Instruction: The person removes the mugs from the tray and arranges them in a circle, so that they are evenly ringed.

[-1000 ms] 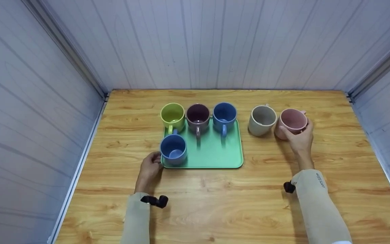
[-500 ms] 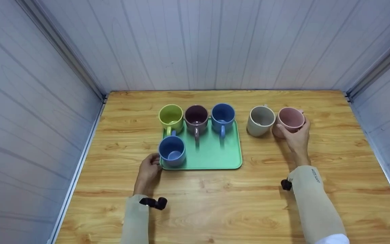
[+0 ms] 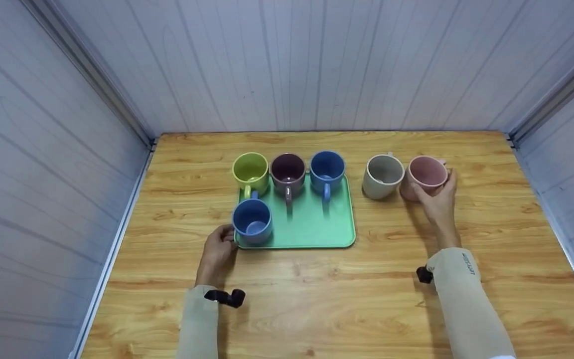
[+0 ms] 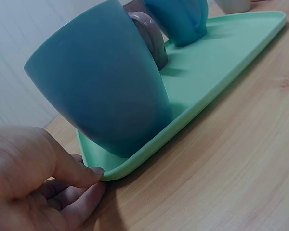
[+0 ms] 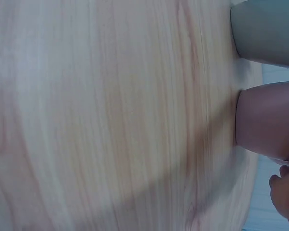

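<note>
My left hand [image 3: 218, 249] pinches the near left corner of a green tray [image 3: 317, 232]; in the left wrist view the thumb [image 4: 89, 174] lies on its rim. A blue mug [image 3: 253, 222] stands on that corner, handle pointing away. My right hand [image 3: 439, 204] grips a pink mug [image 3: 427, 174] at the right, thumb on the near side and fingers on the right. The pink mug stands upright on the table in the right wrist view, beside a beige mug [image 3: 383, 177]. Part of the right hand lies outside that view.
Along the tray's far edge stand a yellow-green mug [image 3: 250, 174], a purple mug [image 3: 288, 174] and a second blue mug [image 3: 327, 172], handles toward me. The wooden table [image 3: 307, 304] is bounded by panelled walls [image 3: 292, 65] at the back and sides.
The pink mug has shifted very slightly left toward the beige mug, with my right hand on it. My left hand stays at the tray corner. The head view has shifted a little.
</note>
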`<action>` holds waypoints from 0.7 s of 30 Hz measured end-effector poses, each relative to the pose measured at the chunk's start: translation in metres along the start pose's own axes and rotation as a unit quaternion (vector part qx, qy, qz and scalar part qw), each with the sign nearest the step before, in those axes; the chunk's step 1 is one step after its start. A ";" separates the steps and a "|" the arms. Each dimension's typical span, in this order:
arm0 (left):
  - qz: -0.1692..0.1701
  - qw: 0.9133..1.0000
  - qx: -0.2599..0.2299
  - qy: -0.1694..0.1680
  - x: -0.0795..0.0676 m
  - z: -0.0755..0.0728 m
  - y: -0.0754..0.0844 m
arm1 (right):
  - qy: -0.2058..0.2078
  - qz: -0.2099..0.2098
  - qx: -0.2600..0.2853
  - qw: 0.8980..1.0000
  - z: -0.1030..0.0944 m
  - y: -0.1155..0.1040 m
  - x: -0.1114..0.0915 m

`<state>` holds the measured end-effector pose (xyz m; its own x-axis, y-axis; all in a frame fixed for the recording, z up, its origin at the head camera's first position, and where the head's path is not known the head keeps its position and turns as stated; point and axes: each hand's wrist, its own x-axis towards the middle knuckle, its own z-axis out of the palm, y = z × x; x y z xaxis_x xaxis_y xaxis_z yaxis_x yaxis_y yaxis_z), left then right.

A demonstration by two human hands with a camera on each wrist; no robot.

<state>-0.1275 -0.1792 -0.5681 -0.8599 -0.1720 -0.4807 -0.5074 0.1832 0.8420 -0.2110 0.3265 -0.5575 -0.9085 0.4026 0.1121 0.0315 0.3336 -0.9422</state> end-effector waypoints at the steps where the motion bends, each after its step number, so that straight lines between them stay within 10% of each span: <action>1: 0.001 1.000 0.004 0.002 0.000 0.000 0.000 | 0.005 -0.004 0.000 1.000 -0.001 -0.002 -0.002; 13: 0.033 0.999 0.031 0.003 0.000 0.000 -0.003 | 0.091 -0.098 -0.006 0.991 0.004 -0.030 -0.016; 21: 0.015 1.000 0.022 0.003 0.000 0.001 -0.001 | 0.064 -0.182 0.037 0.980 0.031 -0.078 -0.049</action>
<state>-0.1272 -0.1782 -0.5699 -0.8744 -0.1718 -0.4538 -0.4836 0.2302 0.8445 -0.1822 0.2546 -0.4997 -0.7936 0.3737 0.4801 -0.3198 0.4152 -0.8517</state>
